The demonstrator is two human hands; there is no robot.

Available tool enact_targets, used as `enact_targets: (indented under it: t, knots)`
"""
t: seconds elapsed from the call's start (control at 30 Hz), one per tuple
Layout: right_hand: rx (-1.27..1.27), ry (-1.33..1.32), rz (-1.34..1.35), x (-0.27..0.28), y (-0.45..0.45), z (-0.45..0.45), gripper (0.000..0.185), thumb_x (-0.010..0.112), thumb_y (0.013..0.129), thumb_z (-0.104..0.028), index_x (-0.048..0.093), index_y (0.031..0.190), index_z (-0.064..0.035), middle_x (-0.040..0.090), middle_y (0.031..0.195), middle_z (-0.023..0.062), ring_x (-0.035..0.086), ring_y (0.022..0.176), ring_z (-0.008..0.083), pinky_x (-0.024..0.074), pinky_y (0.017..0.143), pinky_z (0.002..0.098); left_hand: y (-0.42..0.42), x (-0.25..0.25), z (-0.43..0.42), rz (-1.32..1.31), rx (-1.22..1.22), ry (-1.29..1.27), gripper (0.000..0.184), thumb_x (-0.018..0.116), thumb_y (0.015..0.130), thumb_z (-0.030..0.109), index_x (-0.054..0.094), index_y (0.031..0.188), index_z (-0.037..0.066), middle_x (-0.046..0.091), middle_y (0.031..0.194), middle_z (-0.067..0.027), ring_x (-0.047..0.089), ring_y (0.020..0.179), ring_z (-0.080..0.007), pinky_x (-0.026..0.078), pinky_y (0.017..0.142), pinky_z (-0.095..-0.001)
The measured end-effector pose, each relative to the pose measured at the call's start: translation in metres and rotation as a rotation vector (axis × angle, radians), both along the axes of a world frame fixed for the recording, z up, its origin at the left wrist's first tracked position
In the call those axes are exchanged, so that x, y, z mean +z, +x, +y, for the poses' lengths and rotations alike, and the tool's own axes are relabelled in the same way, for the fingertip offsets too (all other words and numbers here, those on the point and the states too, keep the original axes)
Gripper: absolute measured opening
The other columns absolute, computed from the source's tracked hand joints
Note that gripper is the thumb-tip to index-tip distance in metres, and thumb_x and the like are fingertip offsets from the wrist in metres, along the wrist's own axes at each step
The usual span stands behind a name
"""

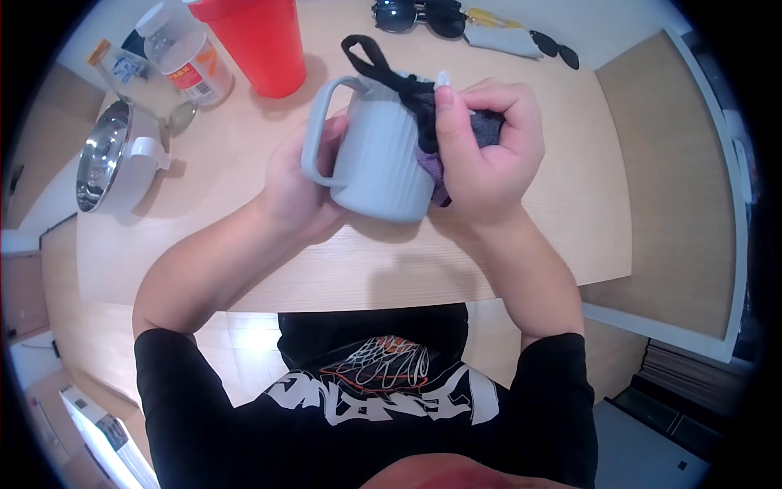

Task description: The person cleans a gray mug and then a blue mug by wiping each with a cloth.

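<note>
A light blue ribbed mug (pixel 381 155) is held up over the wooden table, its handle toward the left. My left hand (pixel 305 175) wraps round the mug from behind the handle; most of its fingers are hidden. A dark cloth (pixel 487 129) with a black hanging loop (pixel 366 57) and a purple part (pixel 432 167) lies against the mug's right side and rim. My right hand (pixel 493 147) pinches this cloth between thumb and curled fingers and presses it to the mug.
A red cup (pixel 257 45), a labelled plastic bottle (pixel 191 61), a glass bottle (pixel 134 77) and a steel-lined cup (pixel 122 167) stand at the table's (pixel 236 179) left back. Sunglasses (pixel 419 16), a white-and-yellow packet (pixel 501 37) and dark lenses (pixel 555 49) lie along the back edge. A wooden panel (pixel 672 187) rises at right.
</note>
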State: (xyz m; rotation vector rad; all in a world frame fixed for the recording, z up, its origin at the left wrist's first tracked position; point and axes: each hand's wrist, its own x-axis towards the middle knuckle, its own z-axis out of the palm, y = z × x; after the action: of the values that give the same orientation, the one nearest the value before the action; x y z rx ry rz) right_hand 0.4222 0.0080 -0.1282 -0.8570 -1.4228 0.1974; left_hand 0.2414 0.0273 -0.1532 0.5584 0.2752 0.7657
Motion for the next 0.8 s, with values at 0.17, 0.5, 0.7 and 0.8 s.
enact_targets:
  t: [0.17, 0.5, 0.7, 0.8]
  knots:
    - [0.013, 0.019, -0.009, 0.005, 0.002, -0.003, 0.017, 0.073, 0.087, -0.005, 0.057, 0.089, -0.002, 0.06, 0.079, 0.0047, 0.054, 0.067, 0.0088, 0.0453, 0.061, 0.0221, -0.009, 0.0, 0.001, -0.079, -0.104, 0.109, 0.062, 0.061, 0.094, 0.033, 0.04, 0.14, -0.002, 0.055, 0.132, -0.0155, 0.055, 0.123, -0.025, 0.045, 0.106, -0.0383]
    - [-0.048, -0.051, 0.083, 0.005, 0.011, 0.004, 0.017, 0.072, 0.09, -0.007, 0.056, 0.091, -0.0027, 0.06, 0.086, 0.0029, 0.054, 0.074, 0.0069, 0.0455, 0.067, 0.0213, -0.002, 0.009, -0.012, -0.071, 0.076, 0.075, 0.083, 0.072, 0.086, 0.025, 0.025, 0.151, 0.004, 0.044, 0.143, -0.0169, 0.047, 0.132, -0.0276, 0.038, 0.112, -0.0429]
    - [-0.02, -0.027, 0.095, -0.005, 0.009, 0.007, 0.018, 0.072, 0.089, -0.008, 0.055, 0.09, -0.0025, 0.058, 0.085, 0.0036, 0.052, 0.072, 0.0087, 0.045, 0.064, 0.0231, 0.0, -0.001, -0.016, -0.01, 0.065, 0.53, 0.09, 0.075, 0.085, 0.025, 0.019, 0.153, 0.008, 0.044, 0.143, -0.0157, 0.047, 0.132, -0.0257, 0.04, 0.11, -0.0424]
    - [0.108, -0.037, 0.027, -0.004, -0.004, -0.005, 0.016, 0.071, 0.087, -0.004, 0.056, 0.091, -0.0039, 0.059, 0.078, 0.0062, 0.054, 0.067, 0.0122, 0.0445, 0.06, 0.0259, -0.001, 0.013, -0.014, 0.025, 0.042, 0.336, 0.078, 0.072, 0.089, 0.024, 0.026, 0.149, 0.01, 0.048, 0.137, -0.016, 0.054, 0.125, -0.0261, 0.046, 0.105, -0.043]
